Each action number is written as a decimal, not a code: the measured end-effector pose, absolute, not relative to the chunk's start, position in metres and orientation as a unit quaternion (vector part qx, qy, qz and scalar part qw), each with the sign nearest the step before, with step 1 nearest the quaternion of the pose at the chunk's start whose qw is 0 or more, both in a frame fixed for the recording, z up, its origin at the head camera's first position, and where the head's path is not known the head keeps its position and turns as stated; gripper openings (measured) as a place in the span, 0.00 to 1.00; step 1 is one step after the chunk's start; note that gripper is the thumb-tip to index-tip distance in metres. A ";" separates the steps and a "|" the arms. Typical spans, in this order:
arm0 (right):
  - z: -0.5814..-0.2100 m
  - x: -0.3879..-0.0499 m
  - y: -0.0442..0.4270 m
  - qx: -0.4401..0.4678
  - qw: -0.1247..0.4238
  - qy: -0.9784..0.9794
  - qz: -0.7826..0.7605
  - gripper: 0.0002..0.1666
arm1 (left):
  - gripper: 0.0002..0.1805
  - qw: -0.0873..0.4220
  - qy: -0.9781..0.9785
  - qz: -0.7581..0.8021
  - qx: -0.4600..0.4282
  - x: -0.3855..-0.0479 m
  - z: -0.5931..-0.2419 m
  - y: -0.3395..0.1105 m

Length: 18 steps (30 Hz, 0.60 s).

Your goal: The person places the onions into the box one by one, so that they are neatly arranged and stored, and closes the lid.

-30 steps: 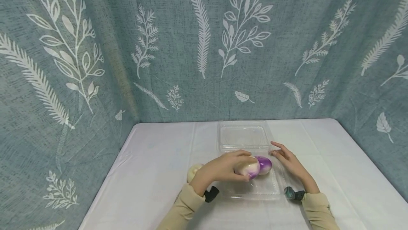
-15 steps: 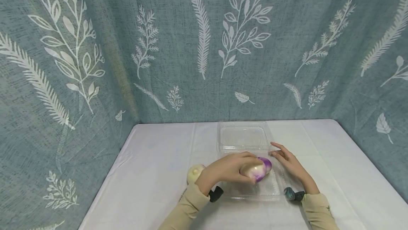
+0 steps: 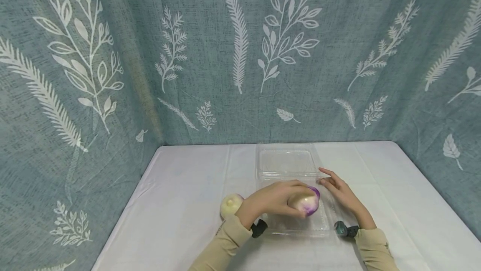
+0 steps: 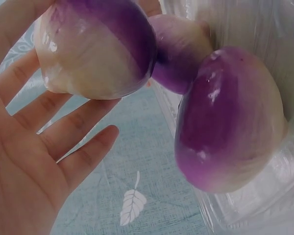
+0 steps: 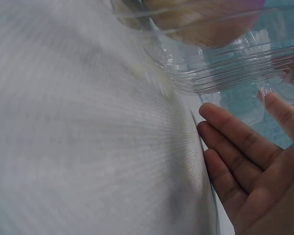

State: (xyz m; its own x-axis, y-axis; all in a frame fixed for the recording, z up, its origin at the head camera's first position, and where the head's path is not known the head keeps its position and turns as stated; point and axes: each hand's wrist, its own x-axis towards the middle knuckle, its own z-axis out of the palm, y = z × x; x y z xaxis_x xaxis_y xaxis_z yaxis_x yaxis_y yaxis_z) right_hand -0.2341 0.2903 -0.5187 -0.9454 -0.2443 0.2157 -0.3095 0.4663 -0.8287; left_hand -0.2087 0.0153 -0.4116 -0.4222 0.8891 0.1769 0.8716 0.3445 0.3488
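Observation:
A purple-and-white turnip (image 3: 310,205) is held in my left hand (image 3: 276,199), above the clear plastic box (image 3: 319,226) in the head view. In the left wrist view, that held turnip (image 4: 95,51) is close to two more, one smaller-looking turnip (image 4: 180,51) behind and a large turnip (image 4: 230,122) at the box's wall. Only a purple sliver of another turnip (image 3: 315,190) shows past the held one from above. My right hand (image 3: 343,195) is at the box's right side with fingers extended, its fingertips by the hinge edge; whether they touch cannot be told.
Another turnip (image 3: 231,206) lies on the white tablecloth (image 3: 188,196), left of the box and beside my left wrist. The box's lid (image 3: 287,161) is folded back toward the curtain (image 3: 225,95) behind the table.
My left hand has moved a little to the right with its turnip, covering more of the purple turnip behind. The turnip on the tablecloth is more exposed. My right hand stays put.

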 end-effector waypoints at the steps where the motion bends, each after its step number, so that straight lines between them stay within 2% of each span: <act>1: -0.519 -0.234 0.290 0.162 0.033 -0.855 0.491 0.27 | 0.32 0.022 0.819 0.199 0.537 -0.209 -0.412 0.016; 18: -0.519 -0.234 0.290 0.163 0.026 -0.848 0.504 0.27 | 0.33 0.029 0.818 0.144 0.556 -0.208 -0.414 0.033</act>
State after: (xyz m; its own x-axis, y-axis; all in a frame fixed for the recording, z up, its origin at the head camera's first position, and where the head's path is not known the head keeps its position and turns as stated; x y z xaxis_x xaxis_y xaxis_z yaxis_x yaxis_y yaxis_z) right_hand -0.2335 0.2900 -0.5186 -0.9455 -0.2503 0.2082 -0.3026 0.4390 -0.8460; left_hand -0.2079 0.0326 -0.4141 -0.3808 0.9178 0.1125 0.9010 0.3409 0.2684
